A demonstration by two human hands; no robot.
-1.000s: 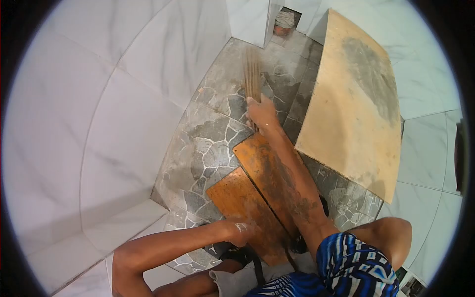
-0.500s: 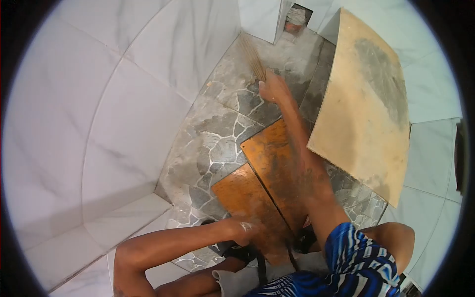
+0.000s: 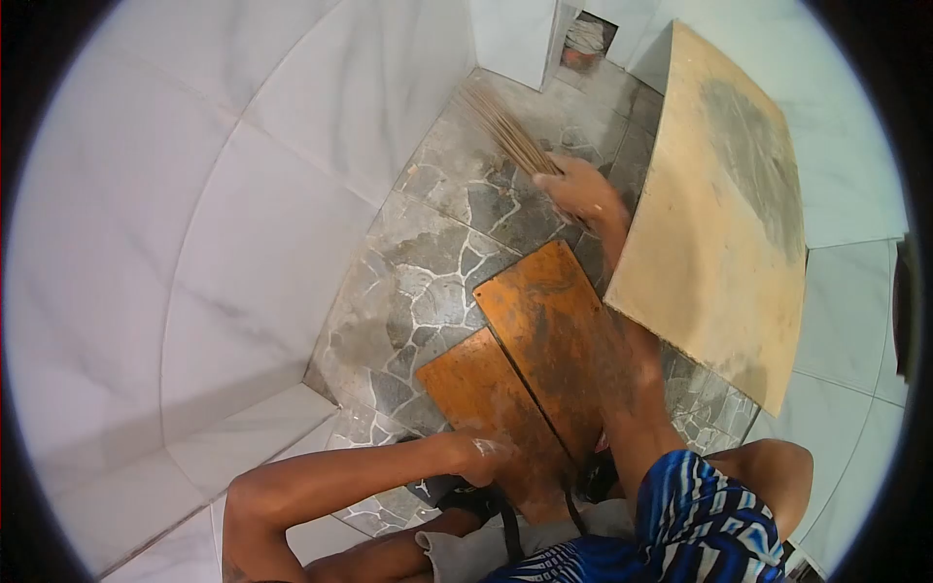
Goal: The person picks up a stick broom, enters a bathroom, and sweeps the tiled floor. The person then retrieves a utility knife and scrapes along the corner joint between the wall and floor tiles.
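My right hand (image 3: 581,189) is wrapped round the bound end of a stick broom (image 3: 512,133), a bundle of thin brown sticks. Its tips fan out toward the tiled wall, over the dusty far part of the floor (image 3: 428,238). Close to my body, my left hand (image 3: 491,462) is bent down by the lower end of the orange wooden boards (image 3: 539,301); its fingers are blurred and hidden. The two boards lie side by side, smudged with grey dirt, with a narrow dark gap between them. My right forearm reaches out above the larger one.
A large tan plywood sheet (image 3: 714,223) with a grey stain leans at the right, near my right forearm. Marbled white tiles (image 3: 272,214) wall the left side, with a low tiled ledge (image 3: 253,423). A square wall opening (image 3: 586,41) at the far end holds something pale and crumpled.
My right hand and the stick broom have moved back toward me and to the right, and the broom lies more slanted. My left hand has stayed in place.
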